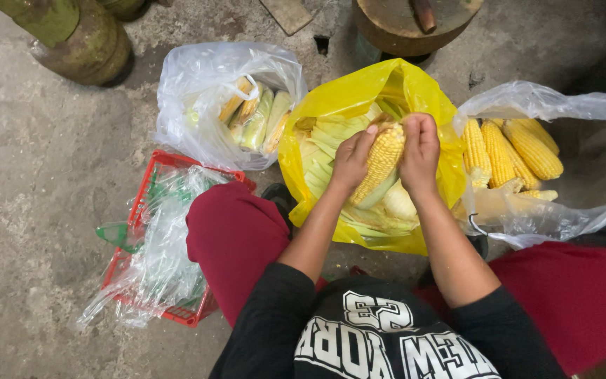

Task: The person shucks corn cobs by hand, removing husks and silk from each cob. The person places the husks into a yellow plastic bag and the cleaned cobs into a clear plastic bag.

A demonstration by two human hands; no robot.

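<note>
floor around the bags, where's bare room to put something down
Bare concrete floor lies left of the red basket and the clear bag of unhusked corn, below the green cylinder. Crowded: both hands hold a cob over the yellow bag, beside the bag of husked cobs.

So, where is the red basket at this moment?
In the head view, the red basket lies on the concrete floor at the person's left, beside the left knee. Crumpled clear plastic fills it, and the clear bag of unpeeled corn sits just beyond it.
</note>
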